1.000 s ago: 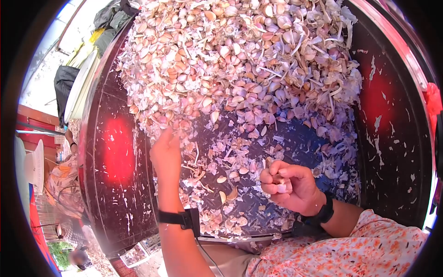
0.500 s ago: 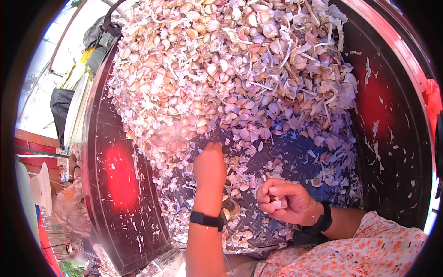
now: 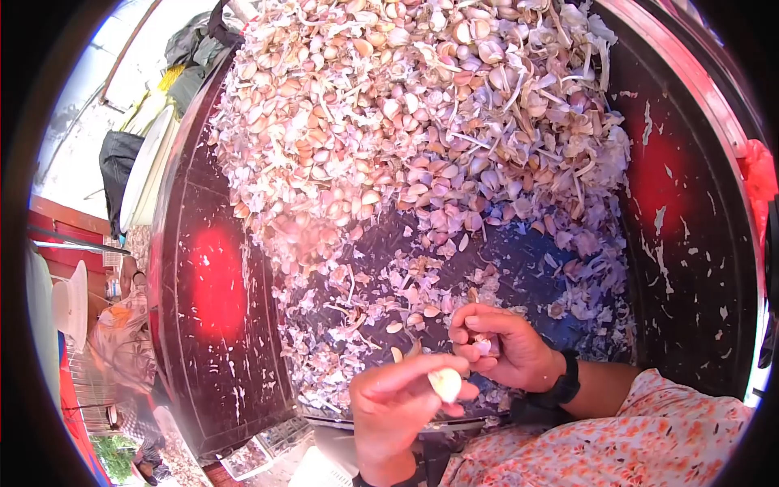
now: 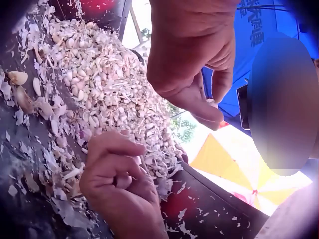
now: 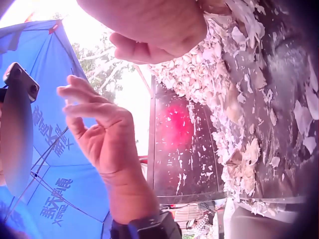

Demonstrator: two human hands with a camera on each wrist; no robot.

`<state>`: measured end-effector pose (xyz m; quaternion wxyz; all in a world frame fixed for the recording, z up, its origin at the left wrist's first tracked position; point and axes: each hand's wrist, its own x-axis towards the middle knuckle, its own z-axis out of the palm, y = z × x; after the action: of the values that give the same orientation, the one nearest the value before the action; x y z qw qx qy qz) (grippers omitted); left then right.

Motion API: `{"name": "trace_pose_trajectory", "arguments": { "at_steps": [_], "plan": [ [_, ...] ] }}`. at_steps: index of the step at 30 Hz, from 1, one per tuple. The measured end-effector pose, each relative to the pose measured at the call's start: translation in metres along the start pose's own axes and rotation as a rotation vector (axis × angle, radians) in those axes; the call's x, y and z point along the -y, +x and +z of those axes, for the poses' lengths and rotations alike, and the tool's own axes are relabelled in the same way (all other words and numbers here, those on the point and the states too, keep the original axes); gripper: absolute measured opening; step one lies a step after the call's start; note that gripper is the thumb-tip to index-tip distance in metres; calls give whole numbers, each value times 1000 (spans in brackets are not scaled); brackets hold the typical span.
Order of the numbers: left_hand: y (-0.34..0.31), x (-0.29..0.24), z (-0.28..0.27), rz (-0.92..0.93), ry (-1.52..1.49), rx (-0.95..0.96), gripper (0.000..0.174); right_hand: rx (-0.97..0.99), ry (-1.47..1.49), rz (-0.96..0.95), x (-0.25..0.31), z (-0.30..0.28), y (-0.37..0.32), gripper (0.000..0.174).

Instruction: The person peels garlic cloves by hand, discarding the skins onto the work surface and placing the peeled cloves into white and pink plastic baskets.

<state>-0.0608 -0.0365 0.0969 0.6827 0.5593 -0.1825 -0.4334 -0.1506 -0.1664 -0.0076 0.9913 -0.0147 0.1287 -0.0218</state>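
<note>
My left hand (image 3: 406,406) is near the tray's front edge and pinches a pale garlic clove (image 3: 445,385) between thumb and fingers. Just to its right, my right hand (image 3: 511,349) has its fingers curled round a small whitish-pink garlic clove (image 3: 484,346), mostly hidden by the fingers. The left wrist view has the left hand (image 4: 194,55) hanging above, thumb and fingertips together, with the right hand (image 4: 119,184) curled below. In the right wrist view the left hand (image 5: 104,134) is raised, and the right hand (image 5: 154,30) fills the top.
A big heap of unpeeled garlic cloves (image 3: 349,122) fills the far part of a dark tray with high side walls (image 3: 195,365). Papery skins (image 3: 349,300) and a few loose cloves litter its near floor. White round lids (image 3: 146,178) stand outside at left, with people beyond.
The left hand has come from the heap's near left edge back toward me, beside the right hand, and now has a pale clove in its fingers. The right hand stays nearly in place.
</note>
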Motion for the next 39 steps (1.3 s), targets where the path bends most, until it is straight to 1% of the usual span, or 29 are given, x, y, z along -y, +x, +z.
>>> {"name": "trace_pose_trajectory", "arguments": {
  "at_steps": [2,4,5,7,8,10,11,13,14,16,17,19,20,22,23,24,26,27,28,29,30,31,32,34,35,37,38,39],
  "plan": [
    [-14,-7,3,75,-15,319,31,4,7,8,-1,2,-2,13],
    [-9,-21,25,377,-18,799,34,0,15,12,0,2,-2,13],
    [-9,-27,32,383,-23,800,34,9,18,10,0,0,-2,13],
    [-13,-33,42,459,44,1121,31,21,17,6,-3,-1,-3,14],
    [-20,-25,43,460,44,1119,31,21,16,8,-4,-1,-3,14],
    [-34,-8,48,530,-220,877,30,-16,5,-3,-5,1,-4,14],
    [-38,-6,42,531,-216,877,30,-12,6,-3,-5,1,-4,14],
    [-30,-19,39,423,-117,1057,30,24,-1,20,-5,1,-4,13],
    [-25,-23,42,424,-114,1055,30,27,-2,22,-5,0,-4,13],
    [-18,-31,45,533,-87,1273,31,5,-20,23,-5,0,-2,13],
    [-21,-25,44,527,-84,1268,31,5,-13,28,-6,0,-2,13],
    [-30,-4,43,805,-209,1079,29,-7,-26,19,-6,-4,0,14],
    [-36,-1,41,792,-206,1066,29,-10,-12,31,-8,-4,0,14],
    [-42,3,37,704,-290,910,27,-18,-52,2,-7,-1,-1,14],
    [-44,3,37,702,-302,914,27,28,-20,11,-8,-6,-1,19],
    [-47,0,39,635,-32,693,26,14,-24,-4,-6,-6,-2,19],
    [-44,-10,42,467,493,249,25,41,-65,-22,-4,-1,-1,26],
    [-21,-3,34,590,792,191,23,31,-50,-41,-3,-2,-1,31],
    [-6,-3,30,391,821,105,35,29,-50,-52,-1,-2,-1,31],
    [11,2,23,451,998,2,32,39,-3,-55,0,-2,-2,30],
    [34,15,4,623,1072,-56,27,49,46,-58,1,-3,-2,30],
    [53,20,-4,607,1085,-123,23,117,55,-35,3,-8,-1,30],
    [71,22,-4,607,1083,-112,23,115,58,-44,5,-9,-2,30],
    [107,23,0,551,1120,-12,19,149,95,-55,5,-9,-2,30],
    [125,26,4,552,1119,0,19,175,119,-77,5,-8,-2,30],
    [155,34,12,642,1473,218,18,188,103,-99,8,-6,-5,31],
    [166,40,14,649,1472,226,18,203,82,-111,9,-5,-6,32],
    [178,49,15,725,1551,276,23,290,89,-117,10,-7,-5,33]
  ]
}}
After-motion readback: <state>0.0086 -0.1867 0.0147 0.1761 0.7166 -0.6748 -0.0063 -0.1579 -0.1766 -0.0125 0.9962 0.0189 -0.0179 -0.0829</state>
